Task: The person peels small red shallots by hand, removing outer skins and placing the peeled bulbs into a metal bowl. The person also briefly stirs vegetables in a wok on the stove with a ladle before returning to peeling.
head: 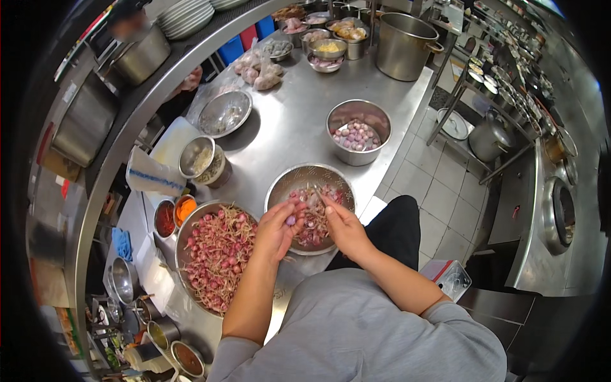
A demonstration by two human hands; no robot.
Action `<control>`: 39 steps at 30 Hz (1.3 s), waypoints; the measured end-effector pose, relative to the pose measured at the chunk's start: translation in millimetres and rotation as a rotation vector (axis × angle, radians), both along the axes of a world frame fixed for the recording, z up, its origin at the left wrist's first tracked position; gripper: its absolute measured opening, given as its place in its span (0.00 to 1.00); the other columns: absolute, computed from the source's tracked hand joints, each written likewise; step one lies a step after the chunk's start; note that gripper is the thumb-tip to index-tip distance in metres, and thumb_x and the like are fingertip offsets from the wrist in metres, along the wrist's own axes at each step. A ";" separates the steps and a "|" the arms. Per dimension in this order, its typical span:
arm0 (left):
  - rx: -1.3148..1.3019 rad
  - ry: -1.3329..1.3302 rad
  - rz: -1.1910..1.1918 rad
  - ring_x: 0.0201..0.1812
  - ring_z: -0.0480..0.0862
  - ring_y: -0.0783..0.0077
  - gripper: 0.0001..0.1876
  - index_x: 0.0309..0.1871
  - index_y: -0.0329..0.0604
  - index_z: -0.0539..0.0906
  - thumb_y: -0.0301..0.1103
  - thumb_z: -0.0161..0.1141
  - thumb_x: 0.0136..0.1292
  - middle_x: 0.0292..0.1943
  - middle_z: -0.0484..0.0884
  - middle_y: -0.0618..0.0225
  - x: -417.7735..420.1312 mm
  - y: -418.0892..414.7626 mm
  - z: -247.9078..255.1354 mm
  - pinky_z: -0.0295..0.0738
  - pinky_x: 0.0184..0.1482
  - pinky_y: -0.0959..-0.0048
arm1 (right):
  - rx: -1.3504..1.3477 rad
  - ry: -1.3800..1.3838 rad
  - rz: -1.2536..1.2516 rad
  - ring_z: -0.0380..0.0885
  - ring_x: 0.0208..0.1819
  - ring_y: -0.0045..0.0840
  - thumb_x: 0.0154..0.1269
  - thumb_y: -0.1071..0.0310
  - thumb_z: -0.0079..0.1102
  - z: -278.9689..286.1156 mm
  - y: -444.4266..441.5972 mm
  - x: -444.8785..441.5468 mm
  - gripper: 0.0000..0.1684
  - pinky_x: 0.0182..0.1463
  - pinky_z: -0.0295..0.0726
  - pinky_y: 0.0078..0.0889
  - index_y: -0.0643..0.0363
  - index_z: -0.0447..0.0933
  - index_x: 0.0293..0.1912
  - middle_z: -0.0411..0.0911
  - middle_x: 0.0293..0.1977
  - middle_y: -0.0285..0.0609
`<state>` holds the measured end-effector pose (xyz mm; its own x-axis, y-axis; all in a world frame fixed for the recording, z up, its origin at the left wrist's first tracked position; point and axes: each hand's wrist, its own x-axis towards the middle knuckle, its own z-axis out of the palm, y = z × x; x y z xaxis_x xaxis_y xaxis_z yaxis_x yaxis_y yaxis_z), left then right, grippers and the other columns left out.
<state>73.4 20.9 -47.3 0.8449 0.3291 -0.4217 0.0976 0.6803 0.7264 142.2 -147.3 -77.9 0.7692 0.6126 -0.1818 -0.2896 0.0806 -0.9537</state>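
My left hand point(282, 224) holds a small peeled shallot point(290, 220) in its fingers. In my right hand point(344, 228) is a small knife point(318, 192), its blade pointing away from me. Both hands are over a perforated steel colander point(282, 188), where papery red skins and trimmings point(312, 229) lie. To the left, a wide steel bowl point(180, 248) is heaped with unpeeled red shallots point(217, 258) with dry roots. Beyond the colander, a deep steel pot point(358, 156) contains several peeled shallots point(357, 135).
A steel worktable point(291, 124) carries an empty-looking metal bowl point(225, 114), bagged food point(260, 71) and a tall stockpot point(405, 45). Small cups of red chilli point(165, 218) and orange slices point(186, 208) sit left. An overhead shelf point(129, 112) runs along the left. Behind it, a person point(129, 21) is partly visible.
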 end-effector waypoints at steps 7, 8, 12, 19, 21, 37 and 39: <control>-0.067 -0.012 -0.099 0.39 0.79 0.78 0.18 0.59 0.39 0.78 0.42 0.57 0.75 0.43 0.82 0.67 14.2 -8.8 -16.6 0.76 0.39 0.79 | 0.110 0.281 0.082 0.56 0.20 0.09 0.82 0.57 0.45 41.2 -13.3 -3.0 0.27 0.22 0.57 0.17 0.56 0.63 0.73 0.58 0.21 0.24; -0.100 -0.027 -0.125 0.39 0.79 0.78 0.20 0.60 0.37 0.78 0.41 0.59 0.74 0.43 0.82 0.67 13.8 -10.0 -17.6 0.76 0.37 0.82 | 0.110 0.276 0.085 0.55 0.19 0.10 0.82 0.56 0.45 38.6 -12.6 -3.3 0.28 0.21 0.56 0.17 0.54 0.63 0.74 0.58 0.21 0.24; -0.013 -0.095 -0.221 0.39 0.79 0.80 0.19 0.62 0.37 0.77 0.36 0.60 0.73 0.49 0.83 0.64 12.8 0.9 -37.3 0.77 0.39 0.83 | 0.111 0.291 0.030 0.53 0.17 0.10 0.81 0.53 0.45 34.9 -10.6 -0.2 0.28 0.18 0.54 0.16 0.49 0.63 0.74 0.57 0.19 0.26; -0.214 -0.155 -0.240 0.43 0.81 0.76 0.20 0.67 0.36 0.73 0.28 0.57 0.73 0.59 0.80 0.49 8.8 2.3 -5.1 0.79 0.42 0.81 | 0.078 0.161 -0.059 0.68 0.28 0.16 0.82 0.56 0.44 21.0 -17.9 14.3 0.28 0.31 0.68 0.20 0.56 0.62 0.74 0.71 0.30 0.33; -0.240 -0.180 -0.244 0.44 0.81 0.74 0.21 0.67 0.35 0.72 0.26 0.57 0.73 0.59 0.79 0.47 9.2 4.0 -3.6 0.79 0.43 0.80 | -0.066 -0.075 -0.060 0.76 0.40 0.23 0.81 0.57 0.45 -10.7 -14.7 19.2 0.29 0.46 0.75 0.23 0.60 0.61 0.74 0.78 0.43 0.44; 0.443 -0.042 -0.218 0.36 0.75 0.82 0.33 0.72 0.31 0.65 0.35 0.64 0.69 0.54 0.81 0.56 139.3 -14.4 59.7 0.71 0.36 0.83 | -0.505 -0.431 0.195 0.79 0.49 0.58 0.77 0.55 0.46 -6.9 -22.6 0.9 0.28 0.54 0.76 0.51 0.66 0.70 0.65 0.80 0.43 0.68; 0.586 -0.019 -0.167 0.37 0.75 0.80 0.34 0.72 0.30 0.63 0.35 0.64 0.68 0.54 0.80 0.56 169.4 -19.4 60.4 0.71 0.37 0.83 | -0.512 -0.457 0.159 0.79 0.49 0.58 0.77 0.55 0.46 -3.1 -25.2 -2.6 0.29 0.55 0.77 0.49 0.66 0.69 0.66 0.79 0.45 0.68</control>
